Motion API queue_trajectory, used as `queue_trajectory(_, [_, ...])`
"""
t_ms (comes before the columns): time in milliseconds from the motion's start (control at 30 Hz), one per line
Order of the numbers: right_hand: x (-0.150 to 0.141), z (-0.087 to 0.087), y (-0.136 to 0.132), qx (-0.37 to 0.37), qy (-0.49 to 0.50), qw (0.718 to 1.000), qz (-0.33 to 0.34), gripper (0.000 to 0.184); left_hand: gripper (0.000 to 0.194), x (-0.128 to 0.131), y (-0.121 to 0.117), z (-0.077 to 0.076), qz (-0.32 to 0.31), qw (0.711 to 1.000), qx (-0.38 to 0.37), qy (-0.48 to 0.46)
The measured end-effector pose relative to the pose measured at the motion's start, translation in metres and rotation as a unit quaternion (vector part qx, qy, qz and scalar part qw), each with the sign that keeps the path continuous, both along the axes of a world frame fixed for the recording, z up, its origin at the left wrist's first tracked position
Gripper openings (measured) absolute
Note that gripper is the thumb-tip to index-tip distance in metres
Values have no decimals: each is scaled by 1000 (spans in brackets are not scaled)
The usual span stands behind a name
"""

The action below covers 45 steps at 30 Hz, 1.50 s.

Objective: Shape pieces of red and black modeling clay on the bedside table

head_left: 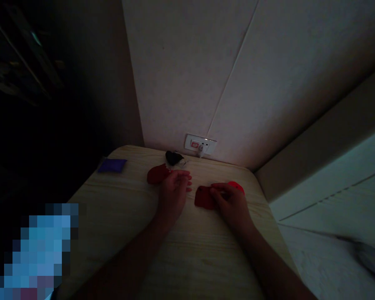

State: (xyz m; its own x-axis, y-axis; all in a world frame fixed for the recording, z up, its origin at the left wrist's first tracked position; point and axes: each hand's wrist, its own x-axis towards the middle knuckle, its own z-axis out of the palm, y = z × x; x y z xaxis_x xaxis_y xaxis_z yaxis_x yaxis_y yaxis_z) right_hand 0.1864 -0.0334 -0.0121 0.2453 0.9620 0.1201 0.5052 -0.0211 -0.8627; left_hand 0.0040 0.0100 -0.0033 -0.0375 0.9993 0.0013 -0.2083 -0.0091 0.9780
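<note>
My right hand (233, 204) pinches the edge of a dark red, flat, cloth-like piece (205, 197) with a small dark spot near its upper corner. Beyond the knuckles of that hand, a brighter red rounded thing (237, 187) is partly hidden. My left hand (173, 193) is open, its fingers loosely curved and apart above the wooden tabletop (187, 258). Beside its wrist side lies another dark red piece (158, 173) with a jagged edge, partly covered by the hand. A black, soft-looking thing (173, 158) rests just behind it.
A purple packet (112, 165) lies at the tabletop's far left corner. On the wall behind, a socket plate (200, 143) holds a plug (201, 150). A pale cabinet (328, 187) stands to the right. A pixelated blue patch (43, 250) covers the lower left. The light is dim.
</note>
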Motion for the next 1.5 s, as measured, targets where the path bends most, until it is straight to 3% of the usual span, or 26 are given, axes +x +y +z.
queue_trajectory(233, [-3,15,-7,59,-131,989,-27,28,15,0,0,0,-18,999,8,28])
queue_trajectory(433, [7,32,-6,63,-95,993,-40,34,22,-1,1,-5,-33,997,29,69])
queue_trajectory(567, [5,51,13,22,-52,998,29,36,24,-1,2,-5,-16,992,47,112])
queue_trajectory(700, [-7,64,39,23,-148,983,107,25,26,-1,0,1,-19,981,82,176])
queue_trajectory(833, [-9,62,37,19,-266,956,122,16,26,-2,-2,3,-15,978,76,194])
queue_trajectory(933, [-7,57,15,43,-335,936,96,17,26,-2,0,0,-15,979,78,187])
queue_trajectory(1067, [-10,51,-10,25,-387,911,144,22,24,-2,2,-1,-12,979,86,185])
queue_trajectory(1333, [-12,39,-12,-29,-405,900,161,23,24,-2,2,2,-17,977,78,196])
queue_trajectory(1500, [-7,51,-2,-12,-404,896,184,23,22,0,1,2,-21,980,70,185])
